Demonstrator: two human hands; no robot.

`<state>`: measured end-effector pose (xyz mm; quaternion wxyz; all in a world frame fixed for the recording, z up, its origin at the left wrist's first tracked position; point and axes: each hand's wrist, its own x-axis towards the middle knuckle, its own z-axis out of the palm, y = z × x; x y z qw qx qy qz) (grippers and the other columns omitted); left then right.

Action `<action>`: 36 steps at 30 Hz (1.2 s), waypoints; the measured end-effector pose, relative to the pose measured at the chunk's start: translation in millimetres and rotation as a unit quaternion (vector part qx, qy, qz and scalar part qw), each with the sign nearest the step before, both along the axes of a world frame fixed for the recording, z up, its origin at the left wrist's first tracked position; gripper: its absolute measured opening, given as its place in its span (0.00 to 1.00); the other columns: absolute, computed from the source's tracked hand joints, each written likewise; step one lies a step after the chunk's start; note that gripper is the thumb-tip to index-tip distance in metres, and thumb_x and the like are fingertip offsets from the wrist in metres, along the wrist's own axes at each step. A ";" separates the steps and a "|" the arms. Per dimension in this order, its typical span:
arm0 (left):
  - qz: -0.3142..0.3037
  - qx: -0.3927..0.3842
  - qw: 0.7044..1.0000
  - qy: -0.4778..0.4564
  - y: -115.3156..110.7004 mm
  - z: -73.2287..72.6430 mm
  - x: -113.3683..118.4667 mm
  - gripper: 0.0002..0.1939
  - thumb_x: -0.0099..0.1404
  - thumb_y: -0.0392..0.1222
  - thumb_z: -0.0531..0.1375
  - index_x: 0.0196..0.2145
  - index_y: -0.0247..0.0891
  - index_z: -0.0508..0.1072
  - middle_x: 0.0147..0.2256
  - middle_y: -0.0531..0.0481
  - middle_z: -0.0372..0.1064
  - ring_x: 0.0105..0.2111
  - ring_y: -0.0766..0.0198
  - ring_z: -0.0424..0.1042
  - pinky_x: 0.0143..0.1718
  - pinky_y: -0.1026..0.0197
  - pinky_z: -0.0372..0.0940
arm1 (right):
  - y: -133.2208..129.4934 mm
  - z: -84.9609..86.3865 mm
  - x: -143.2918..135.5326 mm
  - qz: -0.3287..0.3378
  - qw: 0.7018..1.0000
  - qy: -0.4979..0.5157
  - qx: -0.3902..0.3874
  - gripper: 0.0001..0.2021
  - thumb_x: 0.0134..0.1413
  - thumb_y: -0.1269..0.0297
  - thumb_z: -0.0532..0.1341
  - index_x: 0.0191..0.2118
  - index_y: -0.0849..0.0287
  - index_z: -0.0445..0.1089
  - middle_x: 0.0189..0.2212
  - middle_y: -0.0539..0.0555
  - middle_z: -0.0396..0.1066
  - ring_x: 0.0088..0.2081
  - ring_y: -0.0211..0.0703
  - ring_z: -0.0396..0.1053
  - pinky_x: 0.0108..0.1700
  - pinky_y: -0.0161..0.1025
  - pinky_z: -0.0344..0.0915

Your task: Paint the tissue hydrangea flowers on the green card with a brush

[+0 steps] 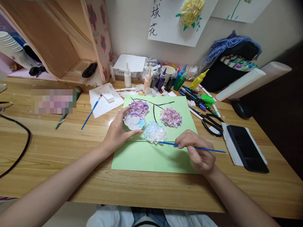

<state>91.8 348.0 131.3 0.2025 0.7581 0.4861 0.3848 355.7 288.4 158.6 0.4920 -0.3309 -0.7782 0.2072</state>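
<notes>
My right hand (197,149) is closed around a thin blue paintbrush (209,149), its tip touching the lower edge of a fluffy white and pale blue flower (155,132). My left hand (119,127) grips a small flower-shaped paint palette (132,122) by its edge, with light blue paint in one well. Under both lies a light green sheet of paper (137,157) with black drawn stems. A purple flower (140,107) shows partly behind the palette, and a pinkish-purple flower (170,117) sits to the right.
Behind the paper stand several paint bottles (161,78). Black-handled scissors (211,124) and a phone (245,148) lie at the right, near several pens (196,97). Another blue brush (91,113) rests on a white tissue (101,105) at the left.
</notes>
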 end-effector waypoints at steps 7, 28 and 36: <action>0.001 0.006 1.000 -0.001 -0.5 0.4 0.4 0.43 0.52 0.49 0.72 0.62 0.46 0.58 0.58 0.42 0.67 0.55 0.51 0.70 0.50 0.51 0.69 | 0.0 -0.2 1.8 0.006 1.000 -0.018 -0.010 0.10 0.58 0.75 0.52 0.33 0.58 0.69 0.26 0.53 0.71 0.28 0.40 0.69 0.31 0.38 0.65; -0.001 0.008 1.000 0.006 -1.0 1.8 0.1 0.43 0.53 0.51 0.71 0.62 0.46 0.57 0.58 0.41 0.66 0.54 0.50 0.70 0.50 0.50 0.69 | 3.4 0.1 4.8 -0.008 0.999 0.017 -0.046 0.12 0.62 0.71 0.51 0.31 0.57 0.69 0.25 0.52 0.71 0.28 0.41 0.69 0.31 0.39 0.65; 0.001 0.010 1.000 0.009 -1.1 1.9 0.3 0.43 0.53 0.51 0.71 0.62 0.45 0.57 0.58 0.41 0.66 0.53 0.50 0.70 0.50 0.50 0.70 | 4.3 0.7 4.9 -0.003 0.999 0.017 -0.049 0.12 0.63 0.69 0.51 0.30 0.57 0.69 0.24 0.53 0.71 0.26 0.41 0.68 0.30 0.40 0.65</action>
